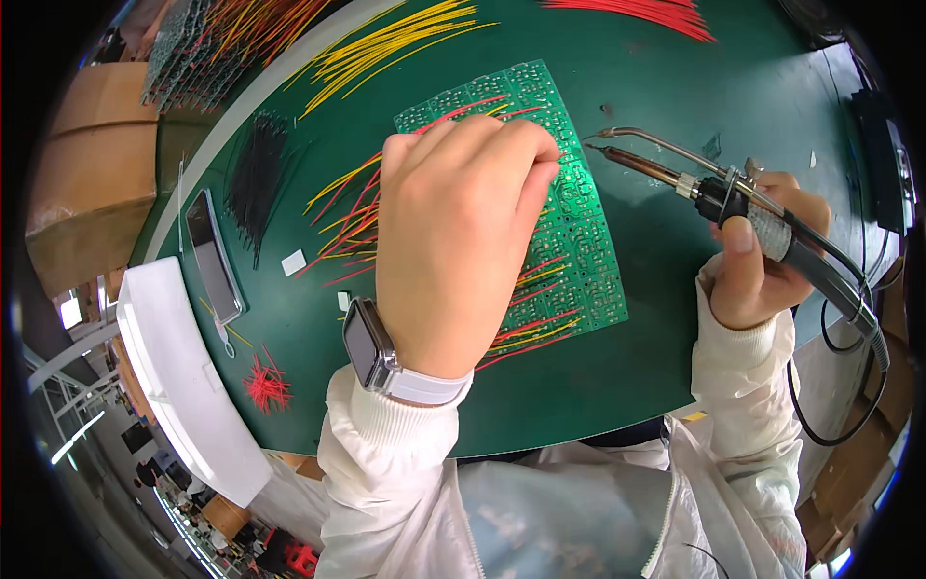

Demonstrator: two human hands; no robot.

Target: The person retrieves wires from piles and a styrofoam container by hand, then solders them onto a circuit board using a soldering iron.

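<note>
A green circuit board panel (600,275) lies on the table, with red and yellow wires (342,232) attached across it and trailing off to the left. Over the middle of the panel, my left hand (449,232) is closed, thumb and forefinger pinched near the panel's right part. Whatever is between those fingertips is hidden. My right hand (757,275) grips a soldering iron (719,198) with a thin metal feed tube (666,147) clamped alongside it. The iron's tip points left, just off the panel's right edge and apart from my left fingertips.
Yellow wires (386,43), red wires (632,12) and black wires (256,179) lie in bundles on the green table (598,400). At the left are a phone (212,256), short red wires (267,384) and a white foam tray (178,376). The iron's cable (844,309) hangs at right.
</note>
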